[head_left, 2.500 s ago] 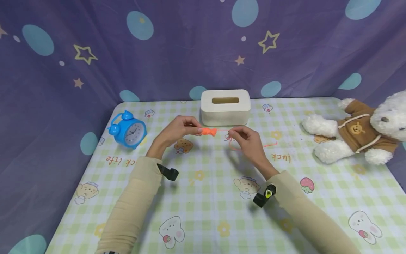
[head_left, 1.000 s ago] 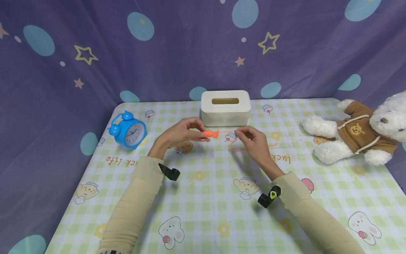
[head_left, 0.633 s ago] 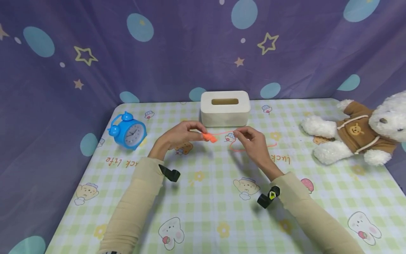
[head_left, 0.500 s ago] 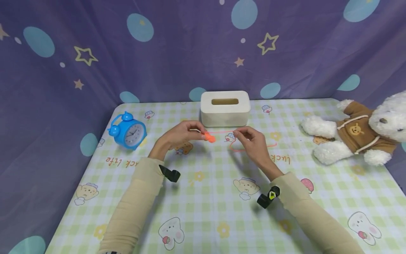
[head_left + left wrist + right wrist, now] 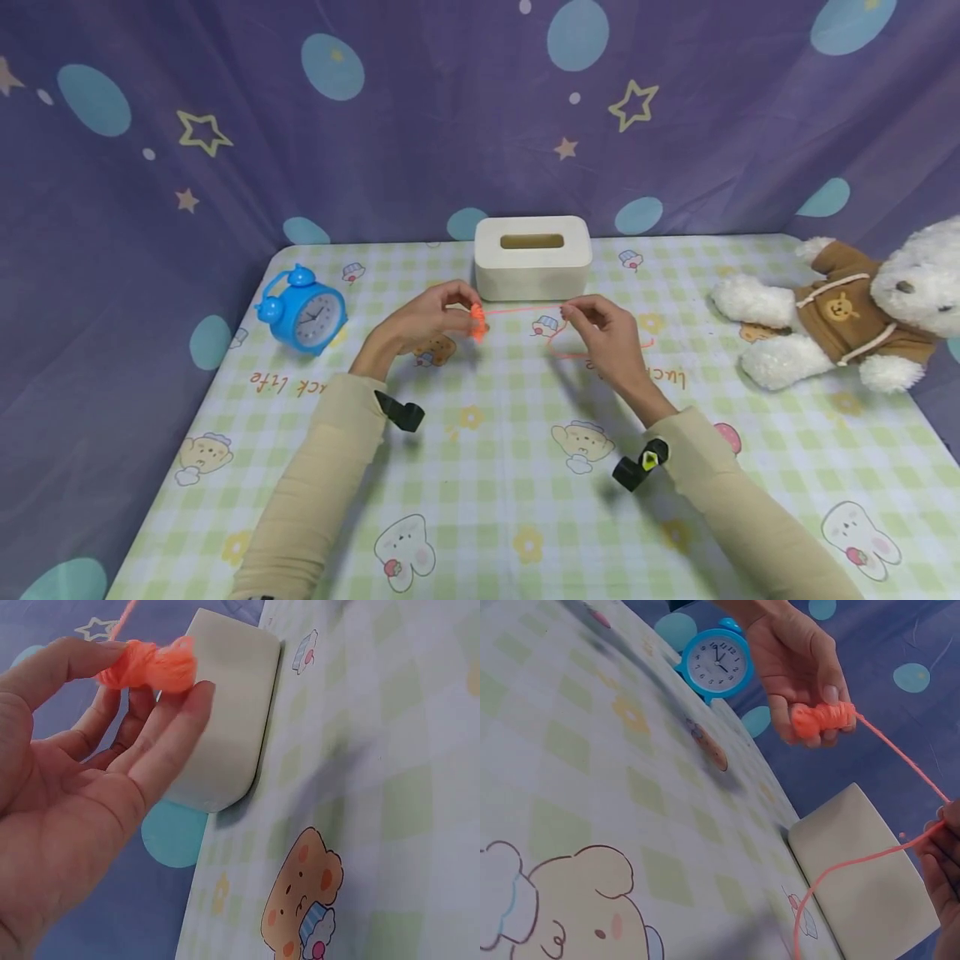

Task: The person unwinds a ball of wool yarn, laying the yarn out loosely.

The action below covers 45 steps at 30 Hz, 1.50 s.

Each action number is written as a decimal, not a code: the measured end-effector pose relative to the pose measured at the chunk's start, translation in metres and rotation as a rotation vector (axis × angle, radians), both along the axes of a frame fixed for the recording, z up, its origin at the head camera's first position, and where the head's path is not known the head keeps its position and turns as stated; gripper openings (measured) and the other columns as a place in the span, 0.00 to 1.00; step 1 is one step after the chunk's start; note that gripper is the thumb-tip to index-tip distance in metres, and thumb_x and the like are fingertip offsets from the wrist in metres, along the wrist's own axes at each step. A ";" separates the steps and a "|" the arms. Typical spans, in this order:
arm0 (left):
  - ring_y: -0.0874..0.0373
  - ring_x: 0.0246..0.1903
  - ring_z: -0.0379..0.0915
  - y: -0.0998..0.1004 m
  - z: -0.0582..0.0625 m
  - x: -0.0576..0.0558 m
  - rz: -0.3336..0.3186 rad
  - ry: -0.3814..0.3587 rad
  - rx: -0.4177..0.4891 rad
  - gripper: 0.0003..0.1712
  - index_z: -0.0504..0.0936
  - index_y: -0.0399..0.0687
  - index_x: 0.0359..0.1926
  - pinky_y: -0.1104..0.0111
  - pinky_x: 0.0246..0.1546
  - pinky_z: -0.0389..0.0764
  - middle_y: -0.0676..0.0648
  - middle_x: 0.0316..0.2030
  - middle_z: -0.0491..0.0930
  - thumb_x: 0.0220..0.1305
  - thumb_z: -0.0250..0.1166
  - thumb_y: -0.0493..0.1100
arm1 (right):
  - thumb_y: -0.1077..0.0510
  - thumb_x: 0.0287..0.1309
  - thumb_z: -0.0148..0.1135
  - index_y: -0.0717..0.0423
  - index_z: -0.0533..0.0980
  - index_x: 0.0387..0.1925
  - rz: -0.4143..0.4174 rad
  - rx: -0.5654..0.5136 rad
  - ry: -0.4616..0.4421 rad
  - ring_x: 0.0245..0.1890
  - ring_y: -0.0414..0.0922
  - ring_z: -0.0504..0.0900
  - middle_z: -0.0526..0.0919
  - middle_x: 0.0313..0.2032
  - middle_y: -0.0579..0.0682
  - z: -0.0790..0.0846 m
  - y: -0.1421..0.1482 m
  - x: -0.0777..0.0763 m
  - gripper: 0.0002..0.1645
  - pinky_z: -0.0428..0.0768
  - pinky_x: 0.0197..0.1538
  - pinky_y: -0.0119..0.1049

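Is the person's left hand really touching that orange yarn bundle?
Touching. The left wrist view shows the left hand pinching the orange yarn bundle, its thumb laid over one end.

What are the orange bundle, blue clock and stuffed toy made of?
The orange bundle looks like matte yarn: fuzzy wound strands. The blue clock is probably smooth plastic, given its moulded-looking shell. The stuffed toy seems plush, judging by its fluffy white pile.
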<state>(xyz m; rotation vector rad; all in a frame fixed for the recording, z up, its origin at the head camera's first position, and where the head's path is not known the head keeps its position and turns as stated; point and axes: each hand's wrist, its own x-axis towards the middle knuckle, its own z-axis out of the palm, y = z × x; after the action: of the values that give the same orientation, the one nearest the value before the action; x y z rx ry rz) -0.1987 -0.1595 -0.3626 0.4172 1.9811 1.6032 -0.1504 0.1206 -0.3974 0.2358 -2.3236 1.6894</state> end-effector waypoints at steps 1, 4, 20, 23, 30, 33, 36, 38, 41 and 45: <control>0.41 0.43 0.77 -0.001 0.000 0.000 -0.003 0.003 -0.001 0.14 0.72 0.42 0.46 0.48 0.54 0.77 0.42 0.45 0.72 0.61 0.63 0.38 | 0.51 0.62 0.62 0.56 0.82 0.38 -0.005 -0.002 0.002 0.33 0.38 0.82 0.86 0.35 0.53 0.002 0.000 0.001 0.12 0.76 0.39 0.23; 0.32 0.47 0.72 -0.003 -0.001 0.000 -0.013 0.004 0.005 0.14 0.73 0.42 0.48 0.46 0.54 0.76 0.42 0.45 0.73 0.62 0.62 0.39 | 0.55 0.63 0.62 0.60 0.82 0.38 -0.014 -0.004 0.004 0.30 0.31 0.79 0.86 0.35 0.56 0.012 0.000 0.006 0.11 0.75 0.38 0.23; 0.42 0.52 0.75 -0.017 0.004 0.001 0.016 0.025 -0.024 0.17 0.79 0.44 0.52 0.40 0.59 0.68 0.42 0.50 0.79 0.62 0.66 0.42 | 0.60 0.64 0.60 0.68 0.79 0.40 -0.070 -0.017 0.009 0.29 0.26 0.78 0.84 0.36 0.66 0.028 0.022 0.018 0.13 0.76 0.41 0.21; 0.48 0.49 0.77 -0.019 0.005 0.001 0.035 0.013 -0.030 0.16 0.79 0.44 0.50 0.41 0.59 0.68 0.43 0.48 0.80 0.62 0.66 0.42 | 0.59 0.64 0.60 0.68 0.79 0.41 -0.081 -0.023 0.010 0.29 0.26 0.79 0.83 0.37 0.66 0.026 0.028 0.017 0.13 0.77 0.42 0.21; 0.51 0.46 0.79 -0.023 0.005 0.000 0.054 0.004 -0.040 0.14 0.78 0.42 0.46 0.43 0.60 0.68 0.44 0.45 0.81 0.61 0.67 0.41 | 0.60 0.63 0.60 0.69 0.79 0.41 -0.124 -0.015 0.011 0.29 0.25 0.79 0.83 0.36 0.67 0.024 0.046 0.017 0.13 0.76 0.44 0.19; 0.52 0.45 0.79 -0.024 0.006 0.000 0.059 0.001 -0.051 0.14 0.78 0.42 0.46 0.45 0.60 0.70 0.44 0.45 0.81 0.61 0.67 0.41 | 0.60 0.63 0.60 0.69 0.79 0.41 -0.149 -0.004 0.001 0.29 0.26 0.79 0.84 0.35 0.63 0.023 0.055 0.018 0.13 0.76 0.43 0.19; 0.52 0.45 0.79 -0.027 0.008 0.000 0.067 0.006 -0.070 0.15 0.78 0.42 0.46 0.47 0.59 0.71 0.45 0.44 0.81 0.60 0.68 0.41 | 0.60 0.63 0.60 0.70 0.79 0.41 -0.168 -0.003 -0.007 0.30 0.26 0.79 0.85 0.33 0.56 0.021 0.065 0.019 0.14 0.76 0.41 0.19; 0.51 0.45 0.79 -0.028 0.009 0.000 0.073 0.011 -0.083 0.15 0.78 0.42 0.46 0.48 0.59 0.72 0.45 0.44 0.81 0.60 0.68 0.42 | 0.60 0.63 0.60 0.70 0.79 0.41 -0.188 0.009 -0.013 0.30 0.26 0.79 0.85 0.33 0.51 0.019 0.072 0.018 0.14 0.75 0.40 0.18; 0.50 0.46 0.78 -0.030 0.011 0.001 0.076 0.016 -0.092 0.16 0.78 0.42 0.46 0.48 0.60 0.71 0.45 0.44 0.80 0.60 0.68 0.42 | 0.57 0.63 0.61 0.67 0.79 0.42 -0.229 0.036 -0.039 0.30 0.25 0.78 0.84 0.32 0.44 0.011 0.084 0.015 0.15 0.75 0.39 0.18; 0.47 0.48 0.77 -0.032 0.011 0.001 0.082 0.012 -0.089 0.15 0.78 0.42 0.46 0.47 0.61 0.69 0.45 0.45 0.80 0.59 0.68 0.42 | 0.51 0.63 0.61 0.60 0.80 0.43 -0.284 0.064 -0.073 0.31 0.24 0.78 0.82 0.30 0.32 -0.006 0.103 0.007 0.16 0.73 0.37 0.18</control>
<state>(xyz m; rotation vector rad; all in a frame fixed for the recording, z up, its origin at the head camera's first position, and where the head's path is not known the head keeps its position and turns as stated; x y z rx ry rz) -0.1982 -0.1913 -0.3513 0.3160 2.0942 1.5580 -0.1431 0.2235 -0.4031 -0.1413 -2.3338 1.5094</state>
